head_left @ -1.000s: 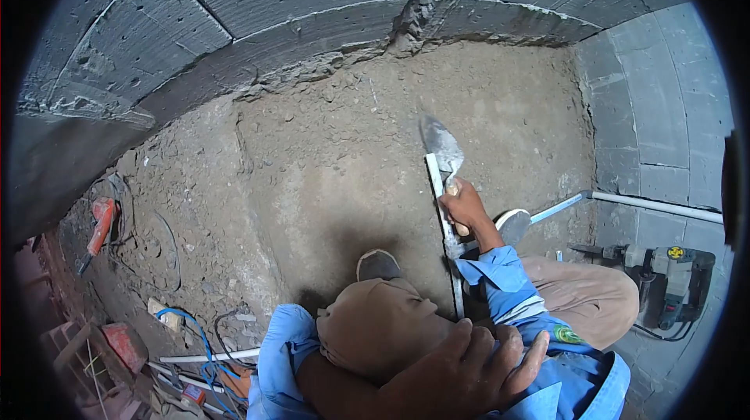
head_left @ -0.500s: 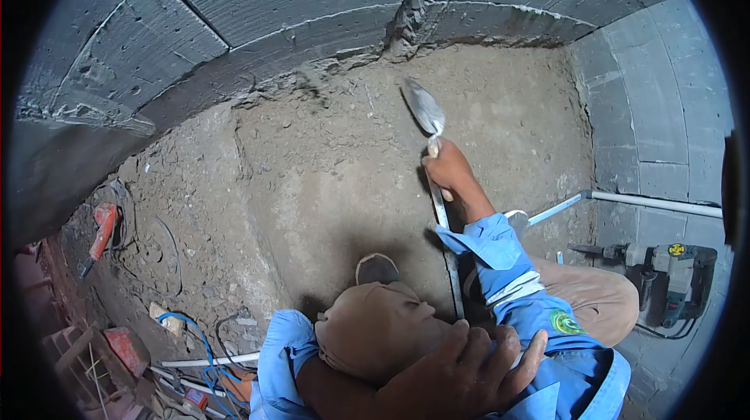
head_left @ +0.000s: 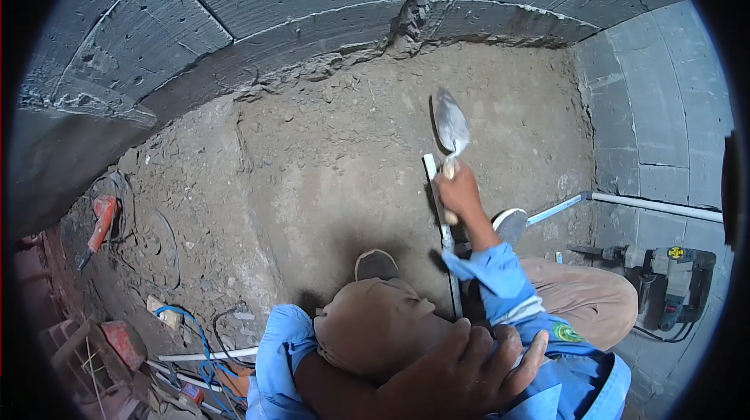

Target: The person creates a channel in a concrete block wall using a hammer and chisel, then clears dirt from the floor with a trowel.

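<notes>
My right hand (head_left: 459, 192) is closed round the wooden handle of a pointed trowel (head_left: 451, 125). The blade is streaked grey and points away from me, over the dusty floor. A long narrow pale strip (head_left: 430, 168) runs along the floor under my right hand and back toward my knees. My left hand (head_left: 461, 369) lies low in front of me across my lap, its fingers stretched out and slightly spread, with nothing visible in them. My bent knee (head_left: 375, 326) and the tips of both shoes show between and beside my arms.
Grey block walls (head_left: 312, 33) close off the far side and the right. A rotary hammer drill (head_left: 676, 287) stands at the right wall, below a white pipe (head_left: 656, 203). On the left lie an orange power tool (head_left: 104, 221), blue cable (head_left: 207, 353), rubble and a red-sided container (head_left: 123, 344).
My right hand has drawn back toward me and a little to the right with the trowel, uncovering the strip's far end. My left hand stays in place.
</notes>
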The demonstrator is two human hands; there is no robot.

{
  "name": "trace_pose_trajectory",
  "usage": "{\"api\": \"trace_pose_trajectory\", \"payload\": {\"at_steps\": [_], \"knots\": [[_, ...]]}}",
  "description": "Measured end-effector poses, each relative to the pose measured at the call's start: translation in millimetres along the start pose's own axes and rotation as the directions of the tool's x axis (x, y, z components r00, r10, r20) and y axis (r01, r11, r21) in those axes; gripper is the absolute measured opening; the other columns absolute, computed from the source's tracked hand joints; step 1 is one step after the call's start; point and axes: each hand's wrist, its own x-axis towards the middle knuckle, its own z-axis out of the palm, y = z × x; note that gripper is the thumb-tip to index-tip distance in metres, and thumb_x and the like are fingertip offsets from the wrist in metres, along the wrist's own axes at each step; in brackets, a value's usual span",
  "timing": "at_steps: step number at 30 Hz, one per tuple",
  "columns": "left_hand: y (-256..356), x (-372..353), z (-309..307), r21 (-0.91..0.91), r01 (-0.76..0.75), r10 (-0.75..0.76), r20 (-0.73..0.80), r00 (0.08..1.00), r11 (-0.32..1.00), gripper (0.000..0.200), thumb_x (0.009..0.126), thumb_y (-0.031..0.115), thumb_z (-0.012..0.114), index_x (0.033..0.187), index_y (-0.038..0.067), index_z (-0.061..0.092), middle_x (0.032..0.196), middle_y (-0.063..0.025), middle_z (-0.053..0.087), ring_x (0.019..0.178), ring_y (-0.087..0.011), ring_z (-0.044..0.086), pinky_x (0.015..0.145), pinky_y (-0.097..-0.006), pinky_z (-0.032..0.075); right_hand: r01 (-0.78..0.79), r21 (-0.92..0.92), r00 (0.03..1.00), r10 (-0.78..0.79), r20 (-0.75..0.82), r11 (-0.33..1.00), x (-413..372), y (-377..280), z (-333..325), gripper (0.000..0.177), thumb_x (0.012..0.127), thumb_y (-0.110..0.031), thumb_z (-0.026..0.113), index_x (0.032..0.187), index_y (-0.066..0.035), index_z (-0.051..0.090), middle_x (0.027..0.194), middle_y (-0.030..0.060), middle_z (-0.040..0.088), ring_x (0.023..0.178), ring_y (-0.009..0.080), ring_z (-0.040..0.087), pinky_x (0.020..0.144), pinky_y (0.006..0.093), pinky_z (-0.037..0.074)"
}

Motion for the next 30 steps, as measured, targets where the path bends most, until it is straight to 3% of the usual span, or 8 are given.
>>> {"api": "trace_pose_trajectory", "payload": {"at_steps": [2,8,19,22,24,25,29,30], "knots": [[1.0,-1.5,-0.6,0.012,-0.021,0.02,0.01,1.0,1.0,0.039,0.092,0.024,0.049,0.126,0.005,0.056,0.09,-0.0064,0.057,0.074,-0.0184,0.058,0.068,-0.0299,0.048,-0.031,-0.038,0.999,0.03,-0.028,0.999,-38.7,9.1,15.1,0.035,0.079,-0.021,0.063,0.107,-0.001,0.056,0.085,0.0266,0.065,0.084,0.0447,0.064,0.072,0.0504,0.05],[3.8,-3.1,-1.0,0.044,-0.026,0.028,-0.035,0.999,0.999,0.038,0.091,0.023,0.05,0.124,0.007,0.057,0.092,-0.0066,0.056,0.077,-0.0186,0.057,0.07,-0.0314,0.048,-0.17,-0.175,0.981,0.184,0.068,0.97,-135.6,41.7,49.2,0.042,0.082,-0.022,0.063,0.114,-0.001,0.046,0.091,0.0299,0.063,0.089,0.0492,0.061,0.077,0.0552,0.047],[16.5,-14.1,1.9,0.083,0.026,-0.017,-0.112,0.994,0.996,0.035,0.088,0.023,0.053,0.12,0.011,0.059,0.094,-0.0069,0.056,0.081,-0.0189,0.057,0.073,-0.0342,0.048,-0.269,-0.148,0.963,0.266,-0.039,0.952,-108.9,52.6,93.5,0.048,0.086,-0.025,0.064,0.118,0.003,0.041,0.096,0.0315,0.061,0.095,0.0512,0.058,0.084,0.0538,0.045],[21.0,-18.2,0.3,0.09,0.057,-0.043,-0.147,0.988,0.994,0.034,0.087,0.023,0.054,0.119,0.012,0.06,0.095,-0.007,0.056,0.082,-0.019,0.056,0.074,-0.0349,0.048,-0.078,-0.142,0.997,0.075,-0.027,0.987,-89.7,55.9,82.7,0.049,0.086,-0.022,0.065,0.12,0.004,0.041,0.087,0.0265,0.063,0.079,0.0436,0.064,0.07,0.0494,0.051],[23.2,-19.7,3.0,0.098,0.068,-0.049,-0.178,0.983,0.993,0.034,0.087,0.023,0.055,0.119,0.013,0.061,0.096,-0.007,0.056,0.083,-0.0191,0.056,0.074,-0.0354,0.048,-0.398,0.215,0.902,0.338,0.27,0.892,-87.6,24.2,56.5,0.045,0.086,-0.017,0.064,0.118,0.005,0.041,0.077,0.0191,0.062,0.057,0.0302,0.063,0.05,0.0412,0.051],[24.3,-20.0,5.3,0.099,0.079,-0.058,-0.2,0.978,0.992,0.034,0.087,0.023,0.055,0.118,0.013,0.061,0.096,-0.0071,0.056,0.084,-0.0191,0.056,0.075,-0.0357,0.048,-0.356,0.25,0.925,0.303,0.227,0.9,-89.0,21.8,59.2,0.04,0.086,-0.013,0.062,0.116,0.004,0.042,0.072,0.0142,0.06,0.045,0.0201,0.057,0.038,0.0346,0.046],[27.8,-16.7,14.2,0.115,0.115,-0.085,-0.239,0.967,0.987,0.032,0.088,0.024,0.055,0.117,0.014,0.062,0.097,-0.0066,0.056,0.085,-0.0192,0.055,0.076,-0.035,0.047,-0.404,0.272,0.899,0.324,0.294,0.873,-89.9,8.6,46.9,0.037,0.086,-0.013,0.061,0.114,0.003,0.044,0.073,0.0151,0.06,0.049,0.0227,0.059,0.043,0.0369,0.048],[28.8,-17.6,14.7,0.108,0.114,-0.088,-0.227,0.97,0.988,0.032,0.088,0.025,0.055,0.117,0.014,0.062,0.097,-0.0065,0.056,0.085,-0.0192,0.055,0.076,-0.0349,0.047,-0.328,0.262,0.931,0.262,0.255,0.908,-91.7,10.7,48.2,0.036,0.085,-0.013,0.062,0.113,0.002,0.044,0.073,0.0151,0.06,0.049,0.0225,0.059,0.044,0.0372,0.048]]}}
